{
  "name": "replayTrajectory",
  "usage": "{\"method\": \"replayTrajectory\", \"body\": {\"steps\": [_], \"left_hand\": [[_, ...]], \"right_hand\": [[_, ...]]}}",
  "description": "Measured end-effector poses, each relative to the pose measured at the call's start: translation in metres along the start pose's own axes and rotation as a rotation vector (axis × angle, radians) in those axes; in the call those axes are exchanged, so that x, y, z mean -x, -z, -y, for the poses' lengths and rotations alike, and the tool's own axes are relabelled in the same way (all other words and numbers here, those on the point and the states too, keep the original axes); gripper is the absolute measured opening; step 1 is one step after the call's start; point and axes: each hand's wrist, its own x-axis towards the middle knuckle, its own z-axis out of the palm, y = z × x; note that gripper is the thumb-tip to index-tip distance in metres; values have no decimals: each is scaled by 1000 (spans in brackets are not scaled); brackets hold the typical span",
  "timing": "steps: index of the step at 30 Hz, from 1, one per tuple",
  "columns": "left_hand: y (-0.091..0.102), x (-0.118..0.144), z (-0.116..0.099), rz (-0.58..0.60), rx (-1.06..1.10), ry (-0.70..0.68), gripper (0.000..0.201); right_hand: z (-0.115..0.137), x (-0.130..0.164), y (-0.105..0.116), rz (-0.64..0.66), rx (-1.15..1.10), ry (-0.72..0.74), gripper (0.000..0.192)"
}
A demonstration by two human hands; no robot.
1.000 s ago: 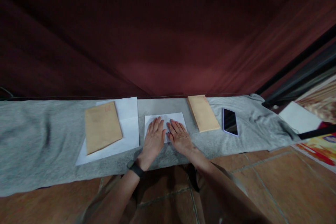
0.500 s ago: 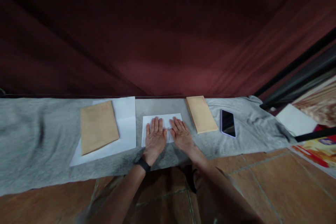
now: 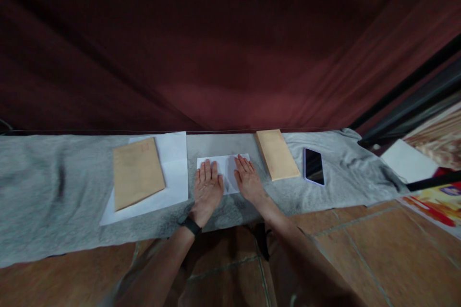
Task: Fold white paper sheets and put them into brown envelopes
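- The small white rectangular paper (image 3: 230,163) lies flat on the table covered with soft grey cloth (image 3: 223,143), directly beneath both hands and in front of the person.
- The left hand (image 3: 209,189) rests palm down over the left part of the small paper, fingers pointing away from the body; its grip is wide and flat, with the fingers straight.
- The right hand (image 3: 249,183) lies palm down over the right part, its fingers slanting inward toward the far edge; this grip is flat and extended too.
- Between the two thumbs a strip of the small paper shows bare, and its far edge runs just beyond most of the fingertips.
- The small paper looks plain and bright, with straight edges and sharp far corners; a faint grey patch near its middle is too blurred to read as crease, print or shadow.
- Its long axis runs left to right across the person's front, the right end tipped slightly farther away; the short sides point toward the dark red hanging cloth (image 3: 230,67).
- Left of it, well apart from the left hand, a broad tan paper envelope (image 3: 139,172) lies on a larger white sheet of paper (image 3: 176,168).
- Right of it, near the right hand, lies a narrow tan paper envelope (image 3: 277,154), its long axis running away from the person; beyond that sits a black-screened phone with a lilac edge (image 3: 314,167).
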Motion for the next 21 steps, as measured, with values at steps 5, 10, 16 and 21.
{"method": "replayTrajectory", "body": {"steps": [5, 10, 16, 21], "left_hand": [[2, -1, -2, 50, -8, -16, 56], [4, 0, -2, 56, -11, -23, 57], [8, -11, -1, 37, 5, -168, 58], [10, -22, 5, 72, 71, -296, 58]], "right_hand": [[25, -9, -11, 59, -82, 121, 50], [27, -14, -18, 80, -27, 99, 48], [20, -17, -21, 73, 29, 56, 48], [21, -17, -24, 53, 66, 16, 49]]}}
